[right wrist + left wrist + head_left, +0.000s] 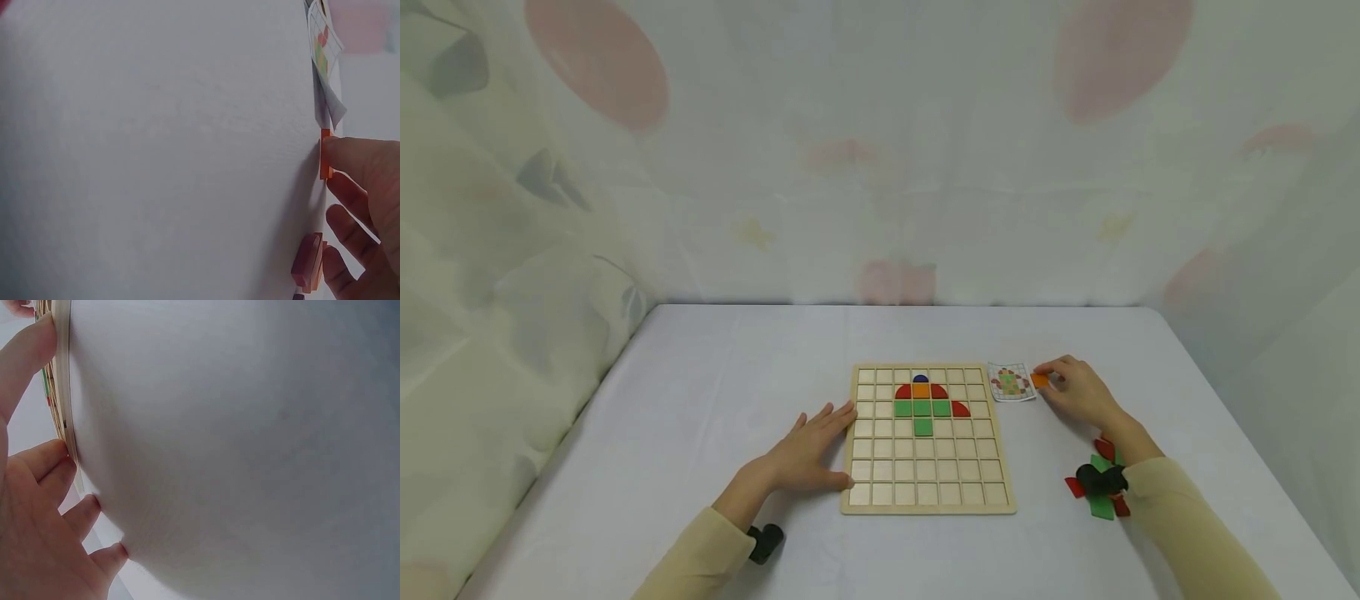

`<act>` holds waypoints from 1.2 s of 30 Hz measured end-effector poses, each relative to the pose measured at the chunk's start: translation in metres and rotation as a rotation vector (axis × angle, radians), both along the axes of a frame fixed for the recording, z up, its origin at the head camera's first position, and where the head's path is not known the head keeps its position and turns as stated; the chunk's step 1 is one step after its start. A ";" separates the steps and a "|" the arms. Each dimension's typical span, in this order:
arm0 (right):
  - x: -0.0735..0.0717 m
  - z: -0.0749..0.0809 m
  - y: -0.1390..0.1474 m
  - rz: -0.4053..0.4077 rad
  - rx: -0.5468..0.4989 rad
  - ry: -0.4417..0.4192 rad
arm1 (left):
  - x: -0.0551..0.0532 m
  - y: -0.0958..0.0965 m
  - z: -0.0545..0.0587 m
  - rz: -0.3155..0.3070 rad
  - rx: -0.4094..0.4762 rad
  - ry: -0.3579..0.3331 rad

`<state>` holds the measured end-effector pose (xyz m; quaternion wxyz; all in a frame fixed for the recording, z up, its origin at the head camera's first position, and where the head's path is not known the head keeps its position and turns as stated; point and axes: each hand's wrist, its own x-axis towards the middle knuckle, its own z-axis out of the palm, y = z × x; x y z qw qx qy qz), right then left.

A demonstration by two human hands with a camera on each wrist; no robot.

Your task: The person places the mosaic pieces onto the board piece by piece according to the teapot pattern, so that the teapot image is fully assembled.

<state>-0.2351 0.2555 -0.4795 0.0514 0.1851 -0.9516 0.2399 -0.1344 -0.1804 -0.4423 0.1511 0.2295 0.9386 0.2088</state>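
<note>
My left hand (808,450) lies with fingers spread against the left edge of a wooden grid board (880,508); in the left wrist view its thumb and fingertips meet the board's side. At the right, my right hand (1078,392) pinches an orange square tile (1039,380) close beside a pattern card (1012,395). In the right wrist view that orange tile (324,155) stands near the card's curled corner. On the board sit a blue half-round tile (921,379), an orange tile (921,390), red quarter-round tiles (960,409) and several green square tiles (922,427).
Loose red and green tiles (1102,507) lie in a pile under my right wrist, partly hidden by the black wrist camera (1101,481). More tiles (306,262) lie under my right fingers. Patterned cloth (880,167) hangs behind the white table (737,358).
</note>
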 end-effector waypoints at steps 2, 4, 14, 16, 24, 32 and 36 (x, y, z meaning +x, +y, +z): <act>-0.001 -0.002 0.000 -0.003 0.008 0.007 | 0.000 0.000 0.000 0.003 0.001 -0.002; -0.001 -0.003 0.000 -0.007 0.011 0.013 | 0.000 0.000 0.001 0.003 0.001 -0.002; -0.003 -0.003 0.001 -0.024 0.033 0.022 | 0.000 0.000 0.001 -0.004 -0.003 0.009; -0.002 -0.002 0.001 -0.028 0.035 0.015 | 0.000 -0.001 0.001 -0.006 -0.003 0.009; 0.000 0.003 0.002 -0.061 0.033 -0.015 | -0.001 -0.001 -0.001 -0.002 -0.004 0.002; 0.006 0.018 0.001 -0.080 0.007 -0.011 | 0.000 0.000 0.000 0.005 -0.006 0.002; 0.007 0.022 -0.004 -0.062 -0.008 0.021 | 0.000 0.000 0.000 0.005 -0.011 0.001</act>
